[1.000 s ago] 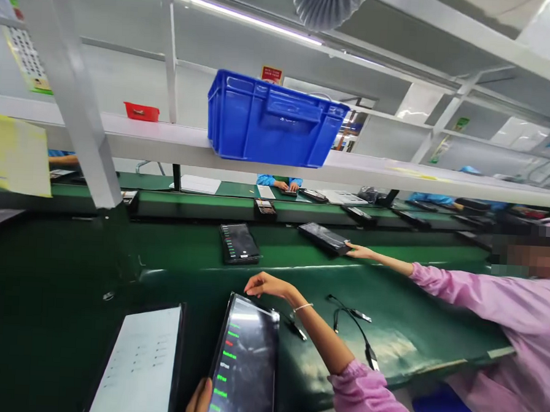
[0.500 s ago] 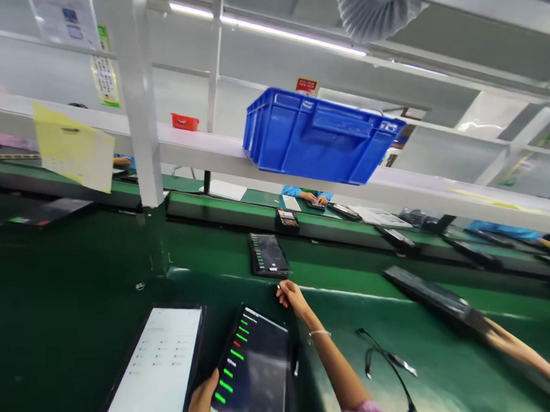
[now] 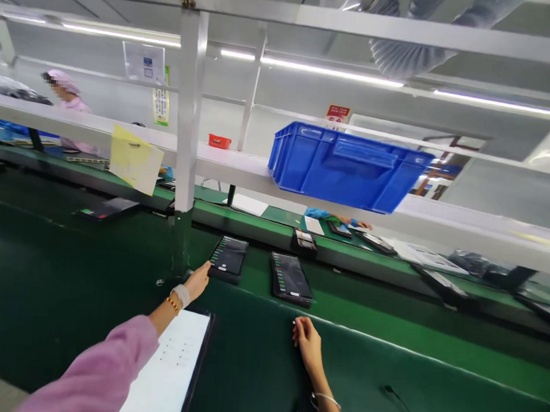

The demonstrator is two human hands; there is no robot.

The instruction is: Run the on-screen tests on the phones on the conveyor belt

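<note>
Left hand (image 3: 198,282): fingertips touching a black rectangular tablet (image 3: 229,256), grip unclear. Right hand (image 3: 308,343): curled fingertips pinching a tiny white piece (image 3: 294,322).

Mauve-pink left sleeve (image 3: 105,360), wide whitish wristband (image 3: 182,296), gold-coloured beaded bracelet (image 3: 173,304), bare left hand (image 3: 198,280), bare right hand (image 3: 307,343), thin silvery bangle (image 3: 328,397)
</note>
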